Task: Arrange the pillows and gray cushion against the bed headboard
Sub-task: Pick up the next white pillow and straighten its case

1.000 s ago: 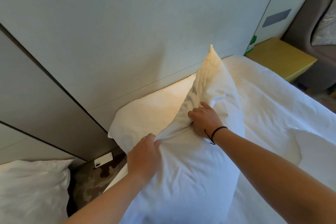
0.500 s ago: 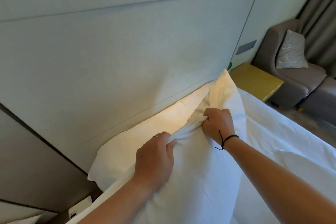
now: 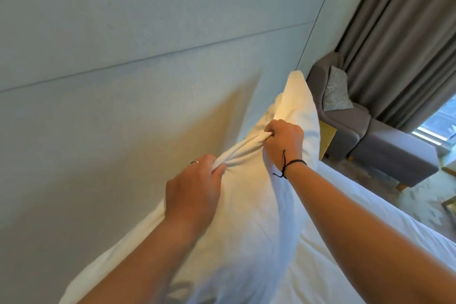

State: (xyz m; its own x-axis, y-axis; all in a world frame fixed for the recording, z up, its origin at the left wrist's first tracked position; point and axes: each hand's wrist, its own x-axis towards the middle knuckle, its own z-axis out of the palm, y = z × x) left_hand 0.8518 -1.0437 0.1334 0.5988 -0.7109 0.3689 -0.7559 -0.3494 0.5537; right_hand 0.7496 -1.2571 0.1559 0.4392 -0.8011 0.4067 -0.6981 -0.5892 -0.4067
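headboard (image 3: 123,81): pale padded panels filling the left and far side.
bed (image 3: 370,266): white sheet, near right.
pillow (image 3: 246,217): white, held up in front of the headboard, one corner pointing far.
armchair (image 3: 370,136): gray, far right, small cushion (image 3: 336,91) on it.
left hand (image 3: 195,187): fist clamped on bunched pillow fabric.
right hand (image 3: 283,143): fist clamped on the same ridge, farther right.

Grey armchair (image 3: 370,136) beside grey curtains (image 3: 399,39); bright window (image 3: 441,121) right
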